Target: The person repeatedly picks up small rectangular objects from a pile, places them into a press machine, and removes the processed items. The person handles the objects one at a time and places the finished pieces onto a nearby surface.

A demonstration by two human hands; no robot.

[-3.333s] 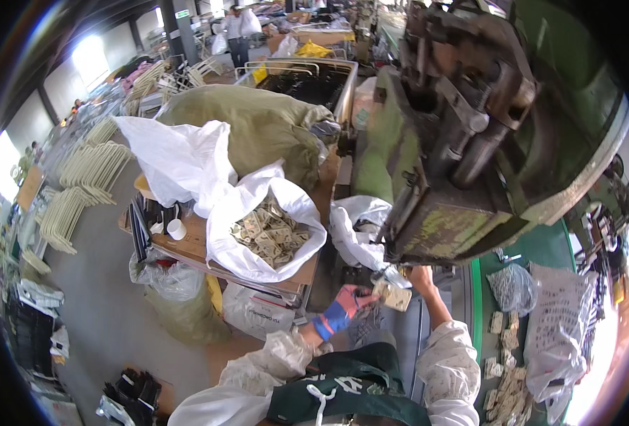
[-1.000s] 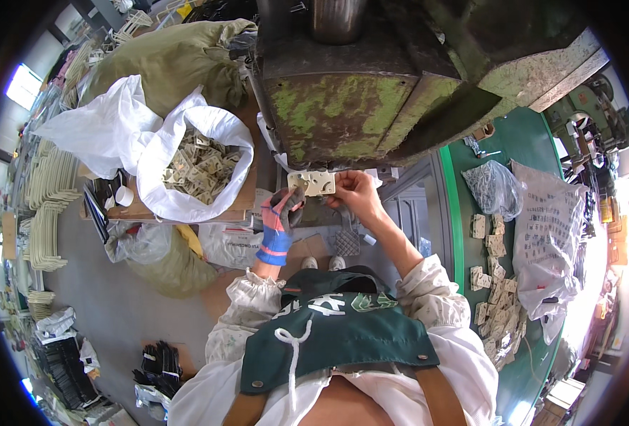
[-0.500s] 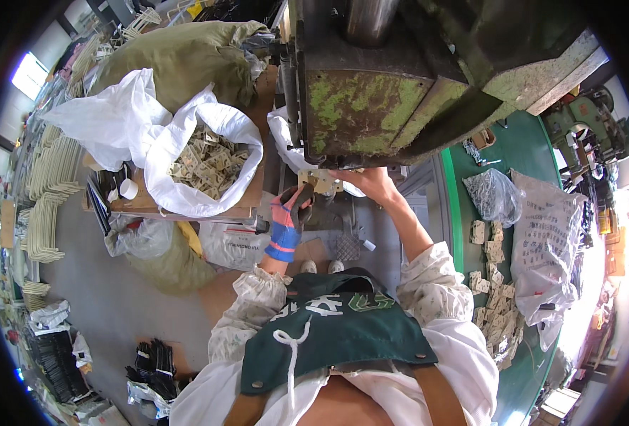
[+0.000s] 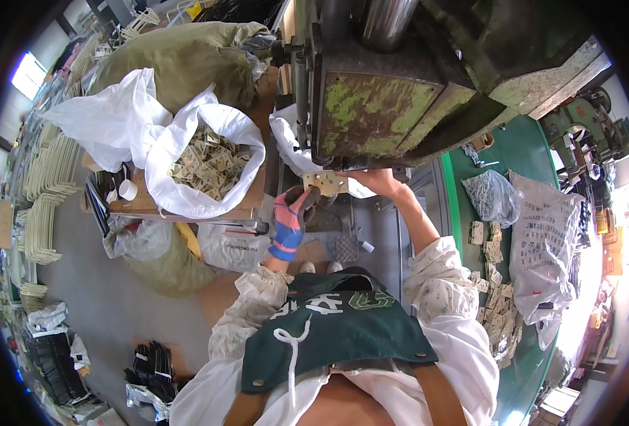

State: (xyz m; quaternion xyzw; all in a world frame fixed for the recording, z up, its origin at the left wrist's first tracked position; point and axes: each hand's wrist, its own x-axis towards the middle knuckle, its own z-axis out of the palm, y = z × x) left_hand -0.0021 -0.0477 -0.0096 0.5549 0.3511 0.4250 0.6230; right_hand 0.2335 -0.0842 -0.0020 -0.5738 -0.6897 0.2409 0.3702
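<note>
My left hand (image 4: 294, 213), in a pink and blue glove with dark fingertips, is closed on the lower left of a flat metal plate (image 4: 327, 184) with holes. The plate sits just under the front edge of a large press head (image 4: 378, 113), which is worn, green and rusty. My bare right hand (image 4: 377, 181) reaches in from the right, its fingers against the plate's upper right edge. Those fingers are partly hidden by the plate and the shadow beneath the press, and the tooling under the head is out of sight.
Left of the press, an open white sack (image 4: 254, 160) full of small metal plates stands on a wooden table (image 4: 208, 217). On the right a green table (image 4: 495, 153) carries scattered plates (image 4: 497, 305), a clear plastic bag (image 4: 492, 195) and a printed sack (image 4: 545, 241). A pedal (image 4: 346, 248) lies below my hands.
The press head sits slightly further right in the picture. The plate and both my hands have shifted a little to the right, and the plate shows more of its flat face.
</note>
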